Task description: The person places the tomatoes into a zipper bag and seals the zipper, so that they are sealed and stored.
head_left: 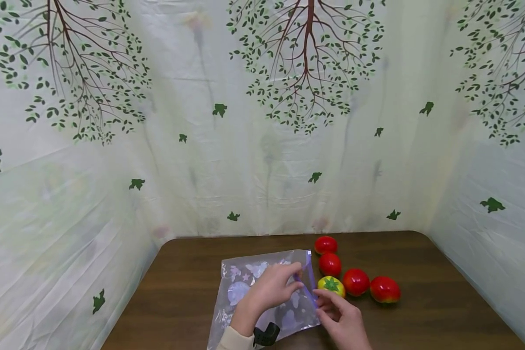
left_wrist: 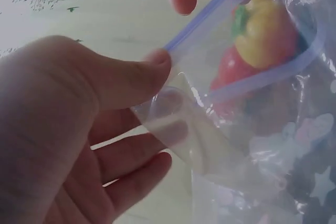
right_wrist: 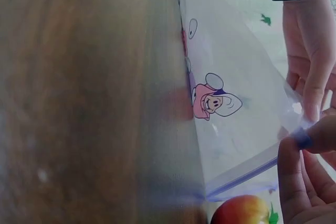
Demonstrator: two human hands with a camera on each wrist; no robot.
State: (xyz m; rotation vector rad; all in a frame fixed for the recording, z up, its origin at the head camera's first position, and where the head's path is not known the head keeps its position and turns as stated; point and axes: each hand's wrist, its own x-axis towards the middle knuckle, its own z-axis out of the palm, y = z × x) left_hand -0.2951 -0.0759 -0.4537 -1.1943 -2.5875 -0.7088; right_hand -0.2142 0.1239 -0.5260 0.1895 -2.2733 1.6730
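Clear plastic zip bag (head_left: 290,311) over brown tabletop (head_left: 420,321), left hand (head_left: 269,289), fingers pinching purple zip edge (head_left: 311,277), right hand (head_left: 343,318), fingers likewise closed on it, five tomato-like fruits (head_left: 356,282) alongside

The left sleeve (head_left: 235,340) is cream (the wrist device (head_left: 267,334), black).

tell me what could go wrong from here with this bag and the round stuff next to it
The clear bag looks thin and is pinched only near its mouth, so if the left grip or right grip slips, the parted zip strip might fall closed.
The yellow piece lies close to the right grip; a nudge could roll it.
The farthest red piece is near the table's back edge and might roll off if bumped.
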